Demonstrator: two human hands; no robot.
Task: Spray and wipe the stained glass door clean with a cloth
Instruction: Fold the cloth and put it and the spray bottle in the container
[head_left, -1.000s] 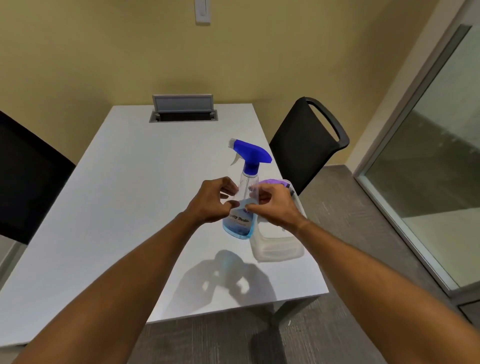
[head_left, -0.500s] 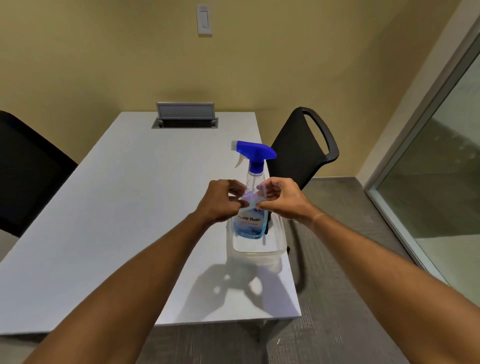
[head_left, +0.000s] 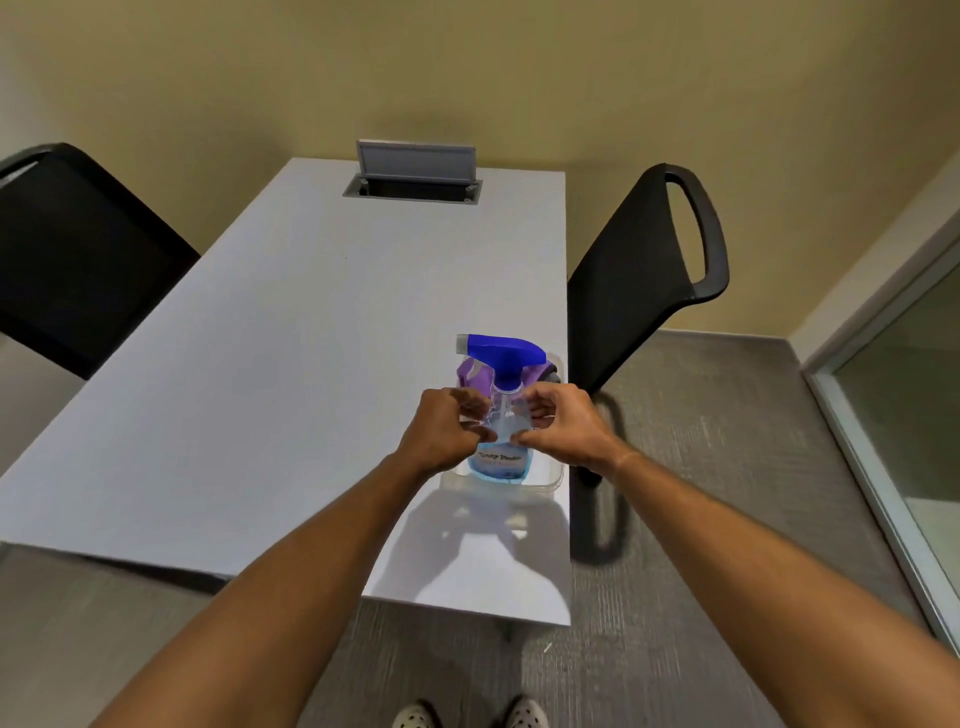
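I am holding the spray bottle (head_left: 500, 441) upright between both hands above a clear plastic tub (head_left: 555, 480) sitting at the right edge of the white, matte worktop (head_left: 260, 389). The bottle is transparent plastic, rounded at the base, holding pale blue liquid, and is carrying a glossy blue trigger head with a white nozzle pointing left. My left hand (head_left: 441, 434) is pressing its fingertips against the bottle's left side; my right hand (head_left: 563, 423) is doing the same on the right, each grip partly curled and closing on the bottle's clear shoulder. A purple cloth (head_left: 474, 376), soft and crumpled, is lying in the tub behind the bottle, mostly hidden by the trigger head and my fingers. The label print is blurring and unreadable. The tub's near wall is hard to trace. The glass door (head_left: 914, 415) is standing at far right, cut off by the frame. Two black chairs (head_left: 644, 270) are flanking the worktop.
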